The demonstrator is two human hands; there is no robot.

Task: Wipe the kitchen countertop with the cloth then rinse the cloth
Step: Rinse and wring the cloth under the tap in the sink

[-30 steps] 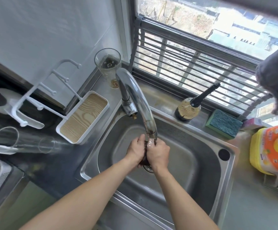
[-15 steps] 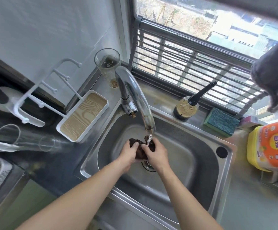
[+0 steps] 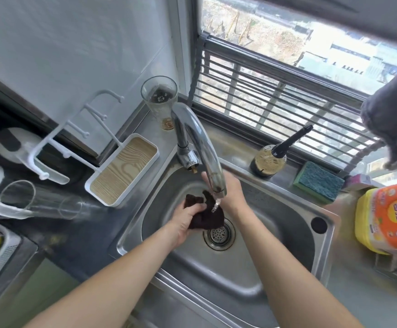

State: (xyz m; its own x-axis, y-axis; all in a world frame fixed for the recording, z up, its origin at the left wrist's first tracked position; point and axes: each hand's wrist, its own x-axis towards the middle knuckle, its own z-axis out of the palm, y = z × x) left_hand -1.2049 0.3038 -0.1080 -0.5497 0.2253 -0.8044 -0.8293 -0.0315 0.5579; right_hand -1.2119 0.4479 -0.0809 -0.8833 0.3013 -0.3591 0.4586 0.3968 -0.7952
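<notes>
Steel sink (image 3: pixel 294 229) set in a dark worktop (image 3: pixel 79 235) below a barred window. Chrome tap (image 3: pixel 200 147) arches over the basin; a thin stream of water (image 3: pixel 214 205) runs from its spout.

Left hand (image 3: pixel 185 220) closed around a dark brown cloth (image 3: pixel 208 215), gripping its left side. Cloth is bunched, held above the basin floor just up-left of the drain strainer (image 3: pixel 219 233), with the water landing on its top fold. One corner of the cloth pokes up past the thumb.

Right hand (image 3: pixel 232 194) sits behind and right of the spout, partly hidden by the tap. Fingers reach toward the spout end and the cloth's upper edge; cannot tell whether they pinch the cloth or only touch it, nor how far the hand is curled.

On the ledge behind the sink: a clear tumbler (image 3: pixel 159 102) in the corner, a round bottle with black nozzle (image 3: pixel 269 162), a green-and-blue sponge (image 3: pixel 318 183). Yellow-orange detergent container (image 3: pixel 391 216) at the right edge. Grey fabric (image 3: pixel 394 119) hangs in at upper right.

Left of the sink: white tray with wood-grain base (image 3: pixel 121 170), its hooked rack rising over the worktop, and a clear glass (image 3: pixel 39 201) lying on its side.
</notes>
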